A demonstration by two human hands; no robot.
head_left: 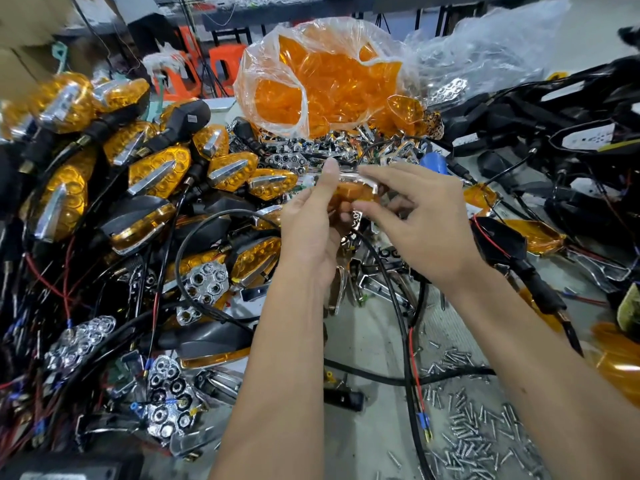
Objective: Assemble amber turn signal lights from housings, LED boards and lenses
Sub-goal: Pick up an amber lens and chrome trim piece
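Both hands met over the middle of the counter (374, 344), sharing one small amber lens (351, 192). The left hand (313, 233) had its grip closed on the lens from the near side, thumb raised along its left end and fingers curled beneath. The right hand (420, 220) pinched the lens's far edge between thumb and forefinger, where a narrow chrome strip (360, 178) ran across the glossy translucent plastic; its other fingers were spread loosely. How the lens sat against whatever lay under it could not be told, since the fingers covered that part.

To the left rose a heap of finished turn signals (159, 171), each a teardrop of faceted amber with a bright chrome fin down the centre and a matte black housing with a rubbery stalk. Red and black wires (65, 271) tangled through them. Chrome reflectors (204, 282) with honeycomb sockets lay among the heap, mirror-bright and hexagon-pitted. Behind the hands stood a crinkled clear plastic bag (311, 77) stuffed with loose amber lenses. A black cable (391, 271) curved down from the hands, ending in a blue crimp connector (421, 418). Small silvery screws (474, 427) were scattered over the pale counter at lower right. Empty black housings (568, 140) and their wires were piled at the far right.
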